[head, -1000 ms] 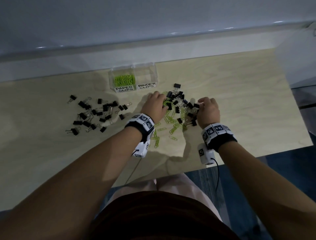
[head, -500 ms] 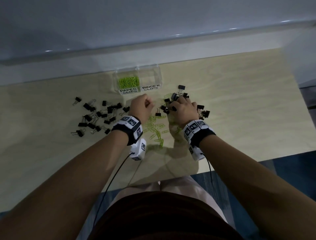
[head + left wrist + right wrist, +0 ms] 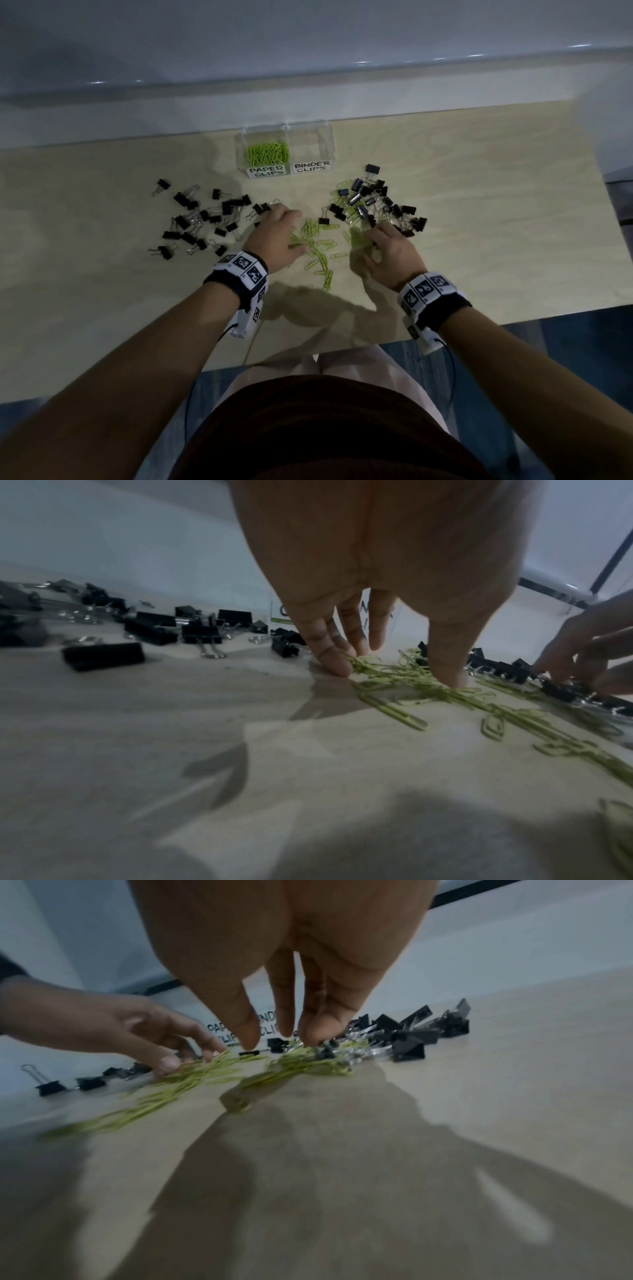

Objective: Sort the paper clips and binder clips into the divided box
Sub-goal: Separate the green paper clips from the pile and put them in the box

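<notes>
A clear divided box [image 3: 329, 144] stands at the back; its PAPER CLIPS side holds green paper clips [image 3: 267, 153], and its BINDER CLIPS side looks empty. Loose green paper clips [image 3: 320, 251] lie scattered between my hands. My left hand [image 3: 287, 233] reaches down with straight fingers [image 3: 334, 664], their tips touching those clips. My right hand [image 3: 373, 240] hovers at the near edge of a mixed pile of black binder clips [image 3: 376, 204]. Its fingertips [image 3: 313, 1031] are spread on green clips [image 3: 304, 1064] and grip nothing.
A second heap of black binder clips [image 3: 202, 219] covers the table left of my left hand. The wooden table [image 3: 496, 205] ends at a near edge [image 3: 513, 318] close to my wrists. A pale wall ledge [image 3: 137, 120] runs behind the box.
Both hands were curled over the mixed pile; they have drawn back toward me with fingers spread, dragging green paper clips out of the pile onto the table between them.
</notes>
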Tool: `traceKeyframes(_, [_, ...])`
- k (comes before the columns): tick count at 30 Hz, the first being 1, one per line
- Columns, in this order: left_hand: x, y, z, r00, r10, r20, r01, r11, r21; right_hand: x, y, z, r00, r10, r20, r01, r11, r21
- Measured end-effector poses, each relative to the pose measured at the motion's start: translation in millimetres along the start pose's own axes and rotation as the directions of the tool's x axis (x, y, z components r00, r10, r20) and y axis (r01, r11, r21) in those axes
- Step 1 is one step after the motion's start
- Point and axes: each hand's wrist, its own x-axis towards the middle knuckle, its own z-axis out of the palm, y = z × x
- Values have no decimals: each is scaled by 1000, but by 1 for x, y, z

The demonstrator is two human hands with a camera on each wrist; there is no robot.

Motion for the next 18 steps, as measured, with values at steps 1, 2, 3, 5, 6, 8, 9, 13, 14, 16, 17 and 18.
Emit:
traceKeyframes(1, [1, 3, 1, 1000, 0, 22, 0, 1000, 18, -5, -3, 4, 997, 52, 60, -52, 999, -7])
traceKeyframes(2, [2, 7, 3, 999, 6, 34, -7, 999, 36, -8, -6, 8, 987, 113, 118, -110, 993, -32])
traceKeyframes(3, [3, 10, 4, 999, 16, 37, -18, 999, 49, -8, -9, 11, 972, 170, 161, -161, 985, -64])
traceKeyframes(5, [3, 16, 9, 999, 31, 21, -32, 998, 53, -5, -13, 20, 959, 214, 184, -201, 976, -86])
traceKeyframes(6, [3, 18, 11, 999, 35, 9, -36, 998, 42, -2, -14, 24, 965, 195, 176, -183, 980, -82])
traceKeyframes(8, [3, 23, 14, 999, 43, 0, -43, 999, 0, 6, -19, 28, 982, 120, 147, -110, 991, -75])
traceKeyframes(9, [3, 25, 15, 999, 48, 3, -48, 999, -15, 11, -23, 28, 984, 104, 143, -94, 993, -70])
traceKeyframes(13, [5, 35, 12, 995, 98, 31, -100, 992, 77, 26, -34, 27, 981, 70, 182, -53, 994, -99])
traceKeyframes(14, [6, 36, 10, 993, 113, 40, -117, 986, 115, 28, -35, 28, 978, 48, 201, -24, 992, -123])
traceKeyframes(16, [8, 35, 5, 988, 140, 63, -149, 974, 171, 31, -37, 28, 971, -9, 240, 49, 986, -160])
traceKeyframes(17, [8, 33, 3, 987, 142, 73, -153, 972, 178, 32, -37, 27, 965, -32, 262, 79, 982, -172])
traceKeyframes(18, [8, 30, -1, 987, 137, 77, -149, 975, 168, 34, -37, 24, 960, -41, 278, 94, 979, -180])
